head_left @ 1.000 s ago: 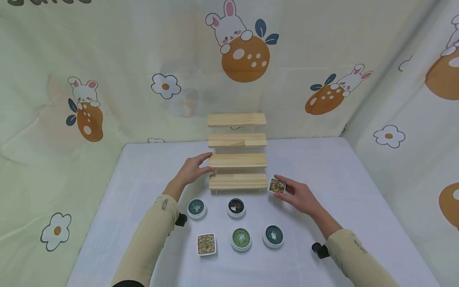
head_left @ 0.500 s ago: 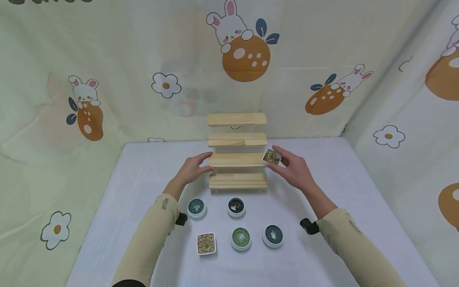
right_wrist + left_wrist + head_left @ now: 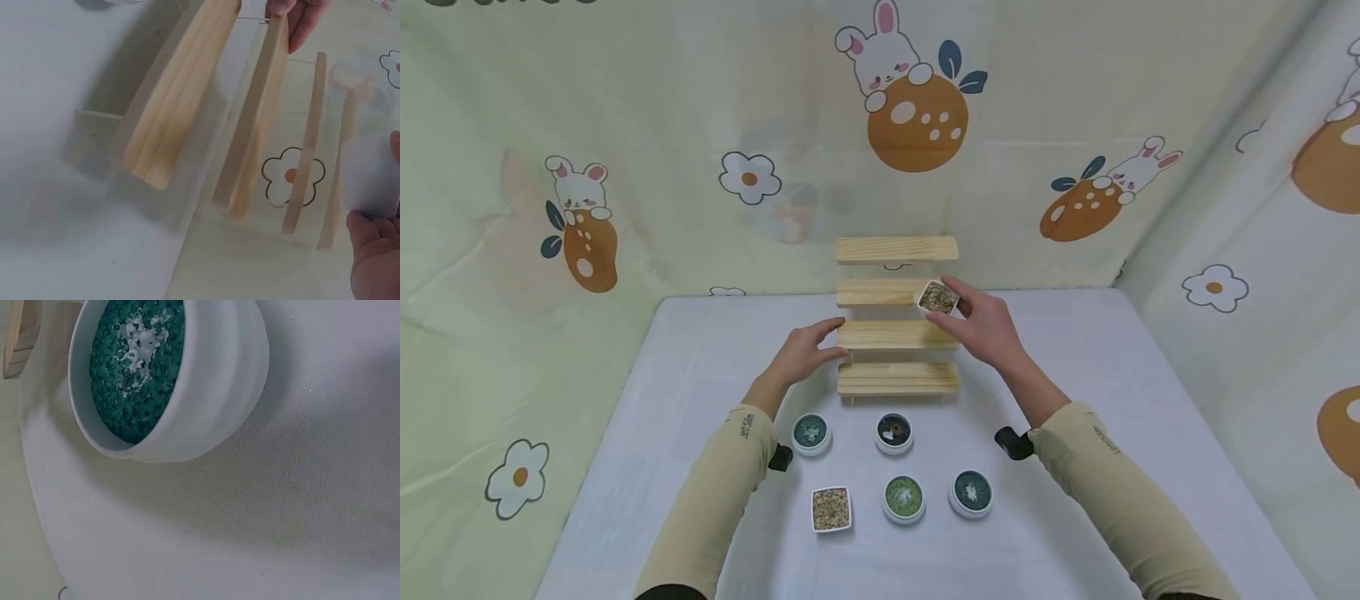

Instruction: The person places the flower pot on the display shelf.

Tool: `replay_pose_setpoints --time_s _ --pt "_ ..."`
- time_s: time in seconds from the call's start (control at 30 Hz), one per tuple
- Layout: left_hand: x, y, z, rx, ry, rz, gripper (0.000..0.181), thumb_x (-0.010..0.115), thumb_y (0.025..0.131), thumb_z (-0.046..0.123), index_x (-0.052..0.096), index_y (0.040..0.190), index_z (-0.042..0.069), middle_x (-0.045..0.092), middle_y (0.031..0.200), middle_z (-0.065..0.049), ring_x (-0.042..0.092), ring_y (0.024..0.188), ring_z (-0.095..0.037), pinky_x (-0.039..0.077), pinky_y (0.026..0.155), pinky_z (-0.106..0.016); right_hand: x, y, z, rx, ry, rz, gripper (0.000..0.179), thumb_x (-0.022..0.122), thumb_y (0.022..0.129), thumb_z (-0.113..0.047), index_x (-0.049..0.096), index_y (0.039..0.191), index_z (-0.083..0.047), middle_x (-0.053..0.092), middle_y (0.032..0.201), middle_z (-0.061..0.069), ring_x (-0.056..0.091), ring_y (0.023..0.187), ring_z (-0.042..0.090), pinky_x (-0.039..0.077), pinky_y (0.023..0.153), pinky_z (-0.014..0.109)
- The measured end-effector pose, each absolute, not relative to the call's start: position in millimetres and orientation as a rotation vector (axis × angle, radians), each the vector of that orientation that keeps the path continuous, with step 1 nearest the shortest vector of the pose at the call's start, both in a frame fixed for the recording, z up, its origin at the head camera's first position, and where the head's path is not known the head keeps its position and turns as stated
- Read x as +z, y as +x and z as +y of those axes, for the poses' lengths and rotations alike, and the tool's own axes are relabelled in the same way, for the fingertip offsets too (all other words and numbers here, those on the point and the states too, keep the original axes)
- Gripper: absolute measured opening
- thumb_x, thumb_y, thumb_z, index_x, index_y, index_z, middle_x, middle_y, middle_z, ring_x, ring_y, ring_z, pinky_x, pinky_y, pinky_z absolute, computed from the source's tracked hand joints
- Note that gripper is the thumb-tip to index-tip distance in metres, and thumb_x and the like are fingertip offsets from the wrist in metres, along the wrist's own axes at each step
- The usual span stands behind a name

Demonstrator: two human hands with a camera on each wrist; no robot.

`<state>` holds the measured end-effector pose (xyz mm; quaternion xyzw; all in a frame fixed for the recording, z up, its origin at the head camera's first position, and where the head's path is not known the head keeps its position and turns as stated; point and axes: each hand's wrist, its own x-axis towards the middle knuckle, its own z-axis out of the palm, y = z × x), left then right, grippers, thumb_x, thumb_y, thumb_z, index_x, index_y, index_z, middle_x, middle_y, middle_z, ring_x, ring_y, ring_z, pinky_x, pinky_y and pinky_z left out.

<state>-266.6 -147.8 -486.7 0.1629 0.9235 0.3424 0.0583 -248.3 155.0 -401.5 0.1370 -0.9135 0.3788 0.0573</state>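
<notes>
A four-tier wooden shelf rack (image 3: 895, 335) stands at the back of the table. At the left end of its second-lowest board, my left hand (image 3: 801, 354) holds the edge between thumb and fingers, which also show in the right wrist view at that board's far end. My right hand (image 3: 987, 327) grips a small white square pot (image 3: 938, 297) filled with tan gravel, thumb on the near side and fingers on the far side. In the head view this pot overlaps the right part of the second board from the top. All the boards are bare.
In front of the rack sit round white pots with teal (image 3: 810, 432), black (image 3: 894, 431), green (image 3: 904, 497) and dark teal (image 3: 973, 491) filling. Another square gravel pot (image 3: 832, 509) stands front left. A printed curtain (image 3: 700, 100) hangs behind the table.
My right hand has lifted the square gravel pot from beside the lowest board, up and leftward to the second board from the top. My left hand has stayed at the rack.
</notes>
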Motion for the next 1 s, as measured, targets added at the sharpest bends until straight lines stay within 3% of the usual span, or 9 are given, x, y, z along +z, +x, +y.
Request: replay_pose_setpoints --time_s 0.23,0.53,0.83,1.0 --pt "-485.1 -266.8 -146.7 1.017 0.494 2.809 0.068 0.070 0.090 0.037 0.047 0.145 0.007 0.048 0.146 -0.011 0.051 0.128 -0.034 0.041 0.109 -0.045 -393.8 -255.0 143.5 1.223 0.408 -2.741 0.068 0.074 0.088 -0.036 0.049 0.144 -0.007 0.063 0.127 0.018 0.064 0.106 0.029 0.055 0.079 0.040" --pt "-481.6 -265.6 -146.9 1.012 0.508 2.826 0.066 0.072 0.089 0.035 0.049 0.143 0.006 0.051 0.144 -0.013 0.054 0.125 -0.035 0.043 0.107 -0.045 -388.9 -261.0 132.7 1.215 0.411 -2.703 0.065 0.075 0.087 -0.034 0.052 0.141 -0.006 0.068 0.111 0.016 0.064 0.087 0.025 0.049 0.066 0.033" --pt "-481.4 -266.5 -146.6 1.002 0.520 2.843 0.066 0.073 0.087 0.034 0.051 0.142 0.005 0.053 0.142 -0.013 0.055 0.124 -0.034 0.044 0.106 -0.044 -387.8 -265.1 122.5 1.301 0.370 -2.691 0.064 0.075 0.087 -0.034 0.053 0.141 -0.007 0.065 0.121 0.016 0.066 0.102 0.026 0.055 0.075 0.036" --pt "-481.4 -266.6 -146.3 1.003 0.529 2.851 0.065 0.074 0.087 0.033 0.052 0.141 0.004 0.054 0.141 -0.013 0.055 0.124 -0.034 0.045 0.106 -0.045 -386.3 -269.5 118.3 1.286 0.339 -2.711 0.067 0.074 0.088 -0.037 0.051 0.143 -0.006 0.067 0.115 0.017 0.063 0.095 0.025 0.051 0.069 0.033"
